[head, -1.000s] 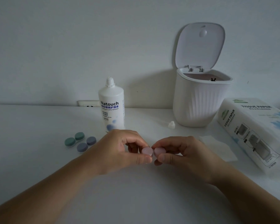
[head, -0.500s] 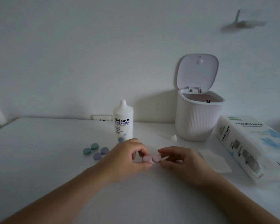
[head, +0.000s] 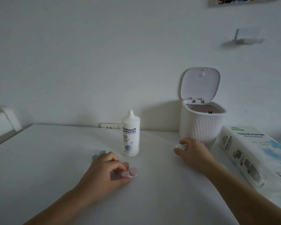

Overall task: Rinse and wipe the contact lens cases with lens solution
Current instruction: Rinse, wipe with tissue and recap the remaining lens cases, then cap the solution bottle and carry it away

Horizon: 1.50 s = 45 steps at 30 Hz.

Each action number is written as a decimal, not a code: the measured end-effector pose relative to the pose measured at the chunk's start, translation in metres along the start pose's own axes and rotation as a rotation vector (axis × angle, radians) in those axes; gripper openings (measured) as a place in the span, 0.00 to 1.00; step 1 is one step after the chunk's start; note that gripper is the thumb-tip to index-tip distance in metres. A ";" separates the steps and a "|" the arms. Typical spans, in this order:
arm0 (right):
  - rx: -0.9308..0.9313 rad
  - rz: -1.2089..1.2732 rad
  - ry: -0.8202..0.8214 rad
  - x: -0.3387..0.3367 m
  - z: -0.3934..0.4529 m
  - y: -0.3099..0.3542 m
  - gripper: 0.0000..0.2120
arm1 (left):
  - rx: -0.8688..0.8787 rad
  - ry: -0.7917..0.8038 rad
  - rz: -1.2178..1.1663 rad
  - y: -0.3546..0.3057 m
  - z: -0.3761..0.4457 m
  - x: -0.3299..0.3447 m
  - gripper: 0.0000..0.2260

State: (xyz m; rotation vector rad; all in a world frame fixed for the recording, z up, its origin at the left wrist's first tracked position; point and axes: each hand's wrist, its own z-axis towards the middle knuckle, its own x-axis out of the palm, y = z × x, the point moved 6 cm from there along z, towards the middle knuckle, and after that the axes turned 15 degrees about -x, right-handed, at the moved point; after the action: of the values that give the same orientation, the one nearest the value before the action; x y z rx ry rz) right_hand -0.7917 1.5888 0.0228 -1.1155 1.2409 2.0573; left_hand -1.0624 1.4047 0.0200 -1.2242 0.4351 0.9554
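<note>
A pink contact lens case [head: 130, 172] with both caps on lies on the white table, and my left hand [head: 104, 173] pinches its left end. Behind that hand a green lens case [head: 97, 154] peeks out, mostly hidden. The white lens solution bottle [head: 130, 133] stands upright and uncapped just beyond the pink case. My right hand [head: 191, 151] is over by the bin's foot and pinches the small white bottle cap [head: 179, 146].
A white ribbed bin [head: 199, 124] with its lid up stands at the back right. A tissue paper pack [head: 256, 153] lies along the right edge. A wall socket [head: 109, 125] sits behind the bottle.
My right hand left the pink case and moved right and back to the white cap by the bin. My left hand carried the pink case leftward. The camera tilted up.
</note>
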 end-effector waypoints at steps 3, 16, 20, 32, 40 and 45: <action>0.040 -0.054 0.001 0.004 0.007 0.000 0.24 | 0.005 -0.034 0.029 0.003 -0.001 0.004 0.12; -0.010 -0.210 -0.010 0.015 0.014 0.004 0.08 | -0.116 -0.160 -0.152 0.010 0.013 -0.006 0.13; -0.042 -0.169 0.004 0.010 0.007 0.009 0.07 | -0.349 -0.177 -0.333 0.016 0.044 -0.012 0.28; -0.249 0.284 -0.222 0.014 -0.026 0.026 0.07 | -0.497 -0.141 -0.467 0.000 0.091 0.024 0.27; -0.225 0.498 -0.267 0.007 -0.030 0.031 0.02 | -0.280 -0.084 -0.443 -0.017 0.083 0.023 0.25; -0.208 0.658 -0.283 0.000 -0.037 0.038 0.05 | -0.057 -0.040 -0.338 -0.041 0.070 0.023 0.29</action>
State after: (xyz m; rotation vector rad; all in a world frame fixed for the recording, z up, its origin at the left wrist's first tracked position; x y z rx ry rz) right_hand -0.8054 1.5387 0.0321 -0.4844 1.3899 2.7613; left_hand -1.0302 1.4766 0.0495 -1.2790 0.1616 0.7044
